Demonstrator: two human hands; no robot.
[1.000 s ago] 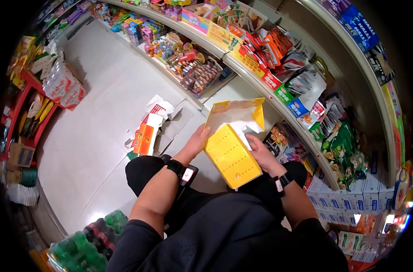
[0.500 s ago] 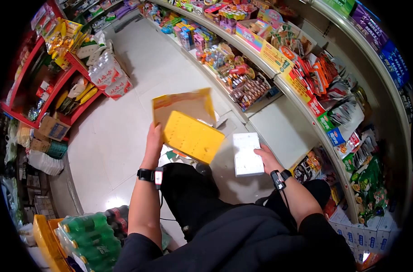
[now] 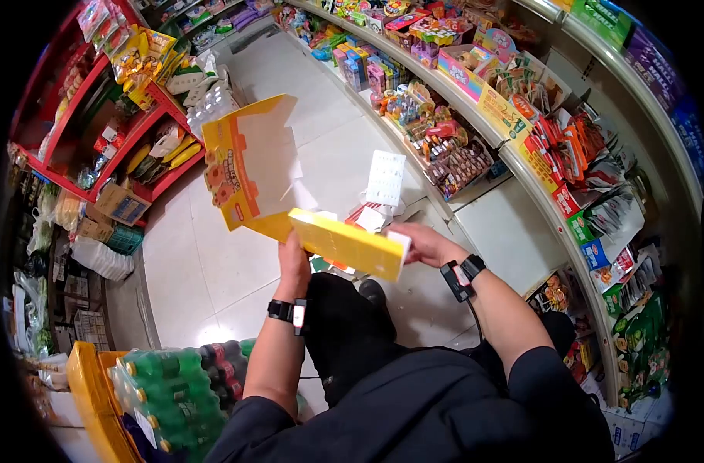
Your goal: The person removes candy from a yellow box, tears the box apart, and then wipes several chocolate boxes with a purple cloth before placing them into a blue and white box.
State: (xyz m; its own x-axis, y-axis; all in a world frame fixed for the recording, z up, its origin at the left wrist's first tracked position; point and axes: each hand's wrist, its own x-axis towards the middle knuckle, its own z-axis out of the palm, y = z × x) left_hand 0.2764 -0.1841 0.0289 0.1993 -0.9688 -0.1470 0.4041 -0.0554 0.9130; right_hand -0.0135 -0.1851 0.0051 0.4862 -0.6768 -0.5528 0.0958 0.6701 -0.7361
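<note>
An opened yellow carton [image 3: 271, 170] with a white inside and printed pictures on its left flap spreads out above my left hand [image 3: 294, 262]. My left hand is closed on its lower edge, where a flat yellow box [image 3: 348, 241] also rests against the fingers. At the right end of that box is my right hand [image 3: 420, 245], its fingers closed round a white piece [image 3: 403, 251] at the end. Beyond the hands, a printed white sheet [image 3: 386, 177] and torn scraps lie on the floor.
Curved shelves [image 3: 491, 139] of packaged snacks run along the right. Red shelving [image 3: 97, 73] stands at the upper left. Green bottles [image 3: 174, 393] in a pack are at the lower left beside a yellow crate [image 3: 89, 386]. My shoe [image 3: 373, 292] is on the floor.
The carton has opened wider and moved left. The yellow box has tilted edge-on, and my right hand has come to its right end. The white block shown flat before is mostly out of sight.
</note>
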